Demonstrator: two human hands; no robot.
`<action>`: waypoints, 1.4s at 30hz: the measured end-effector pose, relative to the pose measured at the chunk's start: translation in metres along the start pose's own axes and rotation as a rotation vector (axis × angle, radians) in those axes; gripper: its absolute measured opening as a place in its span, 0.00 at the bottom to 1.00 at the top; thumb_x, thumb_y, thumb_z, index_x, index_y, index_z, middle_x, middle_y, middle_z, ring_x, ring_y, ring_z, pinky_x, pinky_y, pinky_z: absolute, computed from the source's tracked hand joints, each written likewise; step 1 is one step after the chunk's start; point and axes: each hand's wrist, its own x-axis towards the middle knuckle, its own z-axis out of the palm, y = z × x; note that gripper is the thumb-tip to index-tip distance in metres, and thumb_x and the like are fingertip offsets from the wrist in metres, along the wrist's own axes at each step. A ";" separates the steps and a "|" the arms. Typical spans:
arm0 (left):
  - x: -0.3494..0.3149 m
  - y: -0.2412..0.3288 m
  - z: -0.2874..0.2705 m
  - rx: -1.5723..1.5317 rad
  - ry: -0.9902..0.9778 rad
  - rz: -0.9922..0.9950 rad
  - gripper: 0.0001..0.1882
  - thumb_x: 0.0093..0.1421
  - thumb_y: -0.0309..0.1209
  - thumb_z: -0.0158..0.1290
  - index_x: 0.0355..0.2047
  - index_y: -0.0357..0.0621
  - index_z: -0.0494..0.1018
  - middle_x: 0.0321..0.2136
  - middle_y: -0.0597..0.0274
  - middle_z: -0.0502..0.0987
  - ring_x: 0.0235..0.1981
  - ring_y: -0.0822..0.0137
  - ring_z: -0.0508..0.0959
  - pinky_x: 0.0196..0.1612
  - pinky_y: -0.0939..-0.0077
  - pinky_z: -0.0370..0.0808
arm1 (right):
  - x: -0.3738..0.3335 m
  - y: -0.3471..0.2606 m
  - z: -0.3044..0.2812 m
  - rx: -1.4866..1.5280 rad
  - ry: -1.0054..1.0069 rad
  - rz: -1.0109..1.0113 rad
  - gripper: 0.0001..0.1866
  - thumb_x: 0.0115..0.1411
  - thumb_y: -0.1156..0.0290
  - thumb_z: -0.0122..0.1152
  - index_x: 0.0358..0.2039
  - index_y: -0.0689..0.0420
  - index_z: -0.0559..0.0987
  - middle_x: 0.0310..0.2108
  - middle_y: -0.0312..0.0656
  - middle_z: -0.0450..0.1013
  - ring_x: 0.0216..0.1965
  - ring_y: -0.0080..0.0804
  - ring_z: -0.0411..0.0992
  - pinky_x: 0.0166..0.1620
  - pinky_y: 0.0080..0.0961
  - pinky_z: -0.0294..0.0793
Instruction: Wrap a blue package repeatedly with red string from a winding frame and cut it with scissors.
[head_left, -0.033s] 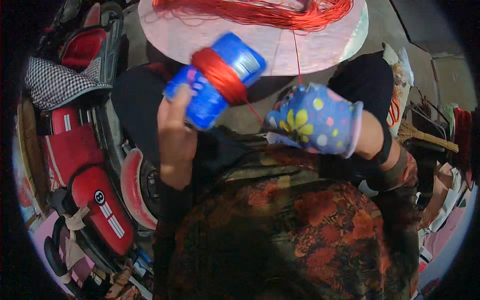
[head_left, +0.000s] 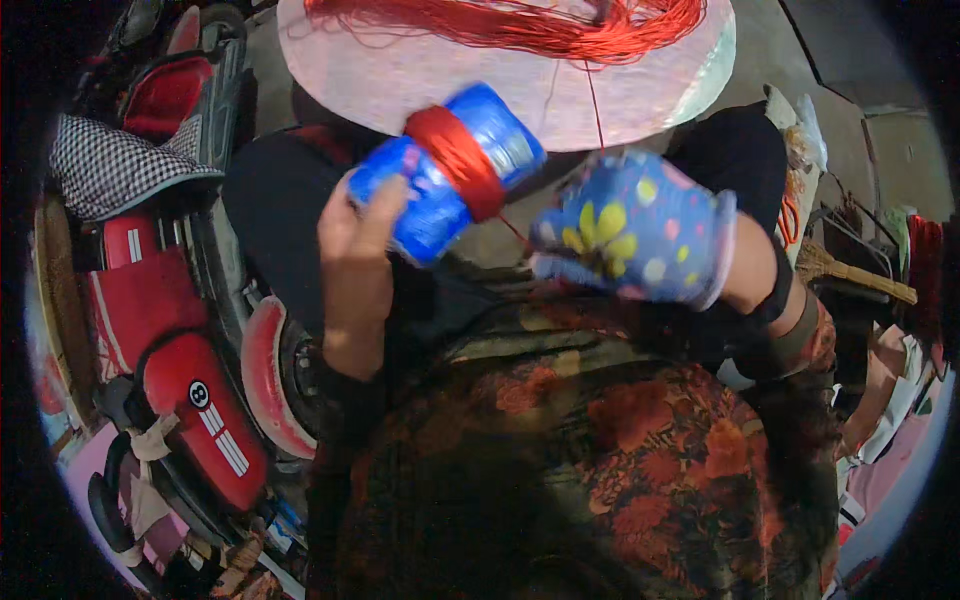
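My bare left hand [head_left: 362, 235] grips one end of a blue plastic-wrapped packet [head_left: 510, 145], tilted up to the right. Around the packet's middle runs a thick band of red cord [head_left: 455, 160]. A short strand leads from that band to my right hand [head_left: 635, 230], which wears a blue glove with flowers and dots. Its fingers are closed on the red cord, though the fingertips are partly hidden and blurred. From the glove another length of cord rises to a big loose hank of red cord [head_left: 560, 32] on a round pale pink tabletop [head_left: 450, 85].
At the left stand a red and black ride-on vehicle [head_left: 205, 420] and a checkered cloth [head_left: 130, 170]. To the right lie a small straw broom [head_left: 860, 275], orange-handled scissors [head_left: 788, 222] and plastic bags. My knees are beneath the table's near edge.
The blue packet and my left hand have shifted slightly to the right, the packet turning a little. My gloved right hand has moved slightly and rotated, still on the cord.
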 end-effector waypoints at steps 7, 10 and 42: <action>-0.008 0.013 -0.003 -0.159 -0.572 -0.444 0.25 0.49 0.38 0.61 0.44 0.37 0.71 0.34 0.64 0.76 0.33 0.74 0.76 0.40 0.77 0.74 | 0.009 0.056 -0.004 0.286 0.248 -0.062 0.07 0.60 0.66 0.60 0.33 0.57 0.77 0.30 0.38 0.75 0.30 0.26 0.73 0.34 0.24 0.72; -0.022 0.024 -0.007 -0.386 -0.646 -0.459 0.25 0.51 0.39 0.60 0.45 0.37 0.70 0.35 0.63 0.76 0.34 0.72 0.76 0.40 0.76 0.75 | 0.006 0.066 0.017 0.641 0.288 0.038 0.12 0.64 0.63 0.54 0.37 0.58 0.77 0.36 0.38 0.75 0.34 0.23 0.72 0.39 0.25 0.73; -0.004 0.017 -0.011 0.099 -0.112 -0.128 0.23 0.55 0.39 0.57 0.45 0.37 0.70 0.34 0.61 0.76 0.33 0.70 0.77 0.40 0.77 0.75 | -0.006 -0.002 -0.023 0.217 0.432 -0.245 0.08 0.57 0.65 0.60 0.32 0.55 0.80 0.25 0.45 0.76 0.26 0.39 0.76 0.32 0.30 0.74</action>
